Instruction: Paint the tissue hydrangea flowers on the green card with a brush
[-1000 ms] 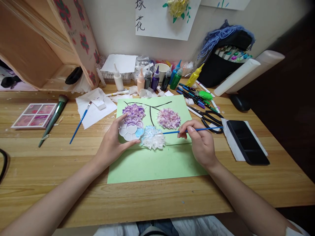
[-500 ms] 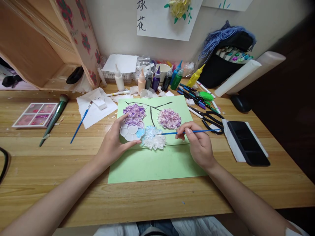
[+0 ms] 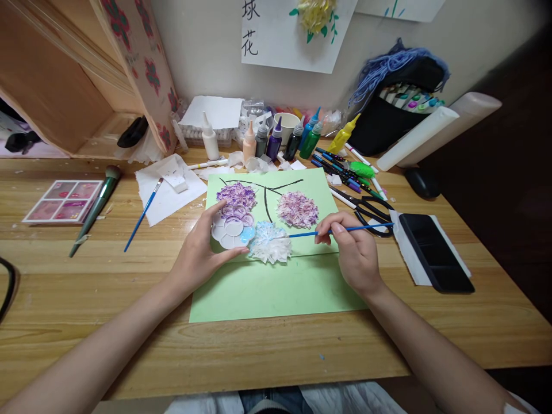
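My left hand (image 3: 199,248) grips the flower-shaped palette (image 3: 233,229), which has purple and light blue paint in its wells. Between the fingers of my right hand (image 3: 354,250) is a thin blue paintbrush (image 3: 362,227), its tip touching the ruffled blue-and-white paper flower (image 3: 272,246). That flower lies on green paper (image 3: 276,290), right beside the palette. Higher on the sheet are a purple flower (image 3: 236,195) and a pink-purple flower (image 3: 297,209), with black drawn branches between them.
Paint bottles (image 3: 275,140) and a paper cup (image 3: 286,127) stand at the back. Black scissors (image 3: 374,208), pens (image 3: 338,171) and a black phone (image 3: 435,251) lie to the right. Another brush (image 3: 144,214), white paper (image 3: 160,210) and a large green brush (image 3: 95,210) are at the left.
My right hand has shifted slightly right with the paintbrush, and the brush tip has slid a little right on the blue-and-white flower. My left hand keeps its hold on the palette.
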The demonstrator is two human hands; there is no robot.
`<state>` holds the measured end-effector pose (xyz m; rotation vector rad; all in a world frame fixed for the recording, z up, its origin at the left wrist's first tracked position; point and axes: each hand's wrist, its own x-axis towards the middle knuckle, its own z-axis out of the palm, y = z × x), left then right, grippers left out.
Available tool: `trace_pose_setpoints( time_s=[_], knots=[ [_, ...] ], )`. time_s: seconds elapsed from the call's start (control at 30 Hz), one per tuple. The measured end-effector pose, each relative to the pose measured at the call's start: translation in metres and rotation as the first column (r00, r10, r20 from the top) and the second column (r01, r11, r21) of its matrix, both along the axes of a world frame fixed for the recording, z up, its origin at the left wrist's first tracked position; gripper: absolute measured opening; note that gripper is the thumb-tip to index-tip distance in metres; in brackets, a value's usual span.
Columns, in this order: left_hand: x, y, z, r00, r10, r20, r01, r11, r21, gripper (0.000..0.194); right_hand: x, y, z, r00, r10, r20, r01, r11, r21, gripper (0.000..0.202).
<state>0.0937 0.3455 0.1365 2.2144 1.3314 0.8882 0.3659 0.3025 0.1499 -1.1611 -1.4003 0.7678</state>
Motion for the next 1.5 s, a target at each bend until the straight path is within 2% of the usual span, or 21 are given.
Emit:
trace_pose_setpoints(
  time_s=[0.5,0.8,0.93,1.1,1.2,1.5],
  knots=[
    [-0.0004,-0.0006,-0.0005,1.0,0.012,-0.003,-0.012,1.0,-0.003,0.082,-0.002,-0.0009,-0.001,0.999,0.005,0.037,-0.005,1.0,-0.009,0.028],
    [-0.0007,-0.0009,-0.0004,1.0,-0.002,0.005,0.002,1.0,-0.004,0.083,-0.0023,-0.0019,0.0011,1.0,0.0,-0.005,0.0,0.999,0.036,0.025],
    [-0.0008,-0.0017,-0.0018,0.999,-0.032,0.012,0.031,0.999,0.031,0.085,-0.004,-0.0051,0.0031,0.996,0.094,0.007,-0.094,0.991,0.091,0.021],
    [-0.0005,-0.0025,-0.0021,0.998,-0.058,0.004,0.058,0.996,0.075,0.088,-0.0058,-0.0086,0.0052,0.949,0.238,0.205,-0.256,0.965,0.064,0.021],
    [-0.0006,-0.0031,-0.0018,0.998,-0.061,-0.002,0.061,0.995,0.081,0.088,-0.0063,-0.0093,0.0059,0.938,0.236,0.253,-0.255,0.966,0.045,0.022],
    [-0.0012,-0.003,-0.0032,0.998,-0.063,0.01,0.062,0.995,0.077,0.089,-0.0052,-0.0096,0.0059,0.944,0.221,0.246,-0.245,0.967,0.072,0.022]
  ],
)
